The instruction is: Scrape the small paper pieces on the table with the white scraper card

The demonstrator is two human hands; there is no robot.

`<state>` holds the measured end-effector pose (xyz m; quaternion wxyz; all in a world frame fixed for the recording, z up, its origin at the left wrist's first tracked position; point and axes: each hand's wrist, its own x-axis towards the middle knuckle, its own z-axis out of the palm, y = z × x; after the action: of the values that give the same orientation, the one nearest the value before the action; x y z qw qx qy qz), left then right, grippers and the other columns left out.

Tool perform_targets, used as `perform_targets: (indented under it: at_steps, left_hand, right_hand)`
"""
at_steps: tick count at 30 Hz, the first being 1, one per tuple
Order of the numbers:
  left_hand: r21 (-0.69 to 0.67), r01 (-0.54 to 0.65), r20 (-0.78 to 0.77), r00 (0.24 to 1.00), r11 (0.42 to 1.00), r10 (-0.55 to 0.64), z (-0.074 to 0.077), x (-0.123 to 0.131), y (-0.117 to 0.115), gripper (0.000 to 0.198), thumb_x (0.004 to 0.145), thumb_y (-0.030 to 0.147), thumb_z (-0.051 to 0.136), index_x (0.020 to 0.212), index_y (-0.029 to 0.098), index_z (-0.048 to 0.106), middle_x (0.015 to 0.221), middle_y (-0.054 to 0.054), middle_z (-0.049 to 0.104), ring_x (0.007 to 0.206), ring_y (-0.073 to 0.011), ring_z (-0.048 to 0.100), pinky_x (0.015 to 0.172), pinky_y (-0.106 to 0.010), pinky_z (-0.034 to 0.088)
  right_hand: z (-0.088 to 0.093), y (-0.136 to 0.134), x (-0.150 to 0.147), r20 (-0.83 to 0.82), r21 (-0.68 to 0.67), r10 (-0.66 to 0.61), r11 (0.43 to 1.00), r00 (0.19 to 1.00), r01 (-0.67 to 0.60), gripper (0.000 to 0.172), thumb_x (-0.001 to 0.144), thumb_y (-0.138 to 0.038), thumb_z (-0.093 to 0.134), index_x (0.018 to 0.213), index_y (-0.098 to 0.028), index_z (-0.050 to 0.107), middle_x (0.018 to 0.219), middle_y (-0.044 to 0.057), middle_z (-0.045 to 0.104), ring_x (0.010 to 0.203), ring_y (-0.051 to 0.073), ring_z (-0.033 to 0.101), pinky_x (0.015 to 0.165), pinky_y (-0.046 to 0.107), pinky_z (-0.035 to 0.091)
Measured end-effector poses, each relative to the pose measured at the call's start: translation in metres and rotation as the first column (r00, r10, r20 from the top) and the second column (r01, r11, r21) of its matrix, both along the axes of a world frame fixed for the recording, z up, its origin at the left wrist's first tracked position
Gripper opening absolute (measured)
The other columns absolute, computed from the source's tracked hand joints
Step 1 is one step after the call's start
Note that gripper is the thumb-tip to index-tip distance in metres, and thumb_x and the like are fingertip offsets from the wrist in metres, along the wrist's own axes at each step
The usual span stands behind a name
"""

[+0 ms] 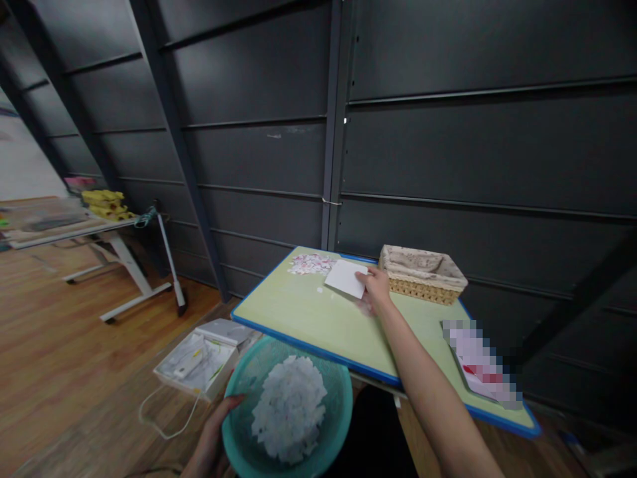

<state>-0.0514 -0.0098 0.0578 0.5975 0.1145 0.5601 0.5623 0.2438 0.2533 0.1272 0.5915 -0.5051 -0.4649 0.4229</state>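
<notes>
My right hand (pixel 377 287) reaches across the green table (pixel 308 312) and grips a white sheet of paper (pixel 346 277) by its right edge. A pile of small white and pink paper scraps (pixel 311 264) lies just beyond the sheet at the table's far corner. My left hand (pixel 213 435) holds the rim of a teal plastic bowl (pixel 239 382) below the table's near edge. The bowl is heaped with white paper pieces (pixel 289 408).
A woven basket with cloth lining (pixel 423 273) stands at the table's far right. A blurred-out sheet (pixel 480 362) lies near the right edge. On the wooden floor lies a white box with a cable (pixel 202 355). Another table with yellow items (pixel 104 204) stands at left.
</notes>
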Motion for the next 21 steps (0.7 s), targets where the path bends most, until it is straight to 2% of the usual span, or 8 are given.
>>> perform_targets:
  at_steps: [3, 7, 12, 17, 21]
  left_hand:
    - [-0.01, -0.008, 0.034, 0.999, 1.0, 0.009, 0.003, 0.002, 0.001, 0.008, 0.07, 0.019, 0.069, 0.07, 0.017, 0.061, 0.058, 0.0, 0.071, 0.054, -0.0181, 0.066, 0.06, -0.029, 0.055]
    - [-0.032, -0.004, 0.064, 0.998, 0.999, 0.006, 0.006, 0.003, 0.001, 0.01, 0.071, 0.022, 0.069, 0.075, 0.016, 0.062, 0.06, -0.001, 0.072, 0.063, -0.0204, 0.069, 0.064, -0.03, 0.056]
    - [-0.041, 0.008, 0.063, 0.998, 0.999, -0.006, 0.0, 0.0, 0.002, 0.017, 0.072, 0.023, 0.069, 0.086, 0.013, 0.065, 0.065, -0.004, 0.074, 0.077, -0.0253, 0.071, 0.071, -0.035, 0.056]
    - [-0.026, 0.007, 0.028, 1.0, 1.0, -0.007, -0.001, 0.0, 0.002, 0.02, 0.071, 0.022, 0.07, 0.088, 0.012, 0.066, 0.06, -0.003, 0.073, 0.074, -0.0255, 0.071, 0.068, -0.034, 0.056]
    - [-0.034, 0.007, 0.057, 0.998, 0.999, -0.005, 0.001, -0.001, 0.001, 0.025, 0.071, 0.022, 0.07, 0.094, 0.012, 0.066, 0.063, -0.004, 0.074, 0.078, -0.0259, 0.071, 0.072, -0.035, 0.056]
  right_hand:
    - [-0.004, 0.002, 0.001, 0.059, 0.015, -0.085, 0.996, 0.995, 0.084, 0.038, 0.051, -0.033, 0.064, 0.084, -0.013, 0.066, 0.069, 0.005, 0.067, 0.058, 0.02, 0.061, 0.046, 0.026, 0.042]
    - [-0.007, 0.004, 0.0, 0.138, 0.03, -0.066, 0.998, 0.988, 0.062, 0.041, 0.05, -0.031, 0.065, 0.085, -0.011, 0.069, 0.071, 0.006, 0.068, 0.06, 0.02, 0.061, 0.05, 0.026, 0.043]
    - [-0.007, 0.002, -0.001, 0.22, 0.062, -0.036, 0.998, 0.975, 0.023, 0.034, 0.051, -0.03, 0.064, 0.079, -0.011, 0.069, 0.066, 0.004, 0.066, 0.055, 0.018, 0.057, 0.047, 0.025, 0.039]
    - [0.003, -0.005, 0.0, 0.106, 0.03, 0.064, 0.997, 0.992, -0.067, 0.022, 0.05, -0.026, 0.062, 0.068, -0.013, 0.066, 0.059, 0.003, 0.063, 0.052, 0.016, 0.055, 0.047, 0.025, 0.038]
    - [0.01, -0.005, 0.009, 0.162, 0.043, -0.033, 0.999, 0.986, 0.026, 0.02, 0.049, -0.026, 0.061, 0.064, -0.014, 0.065, 0.058, 0.003, 0.063, 0.052, 0.017, 0.055, 0.045, 0.025, 0.037]
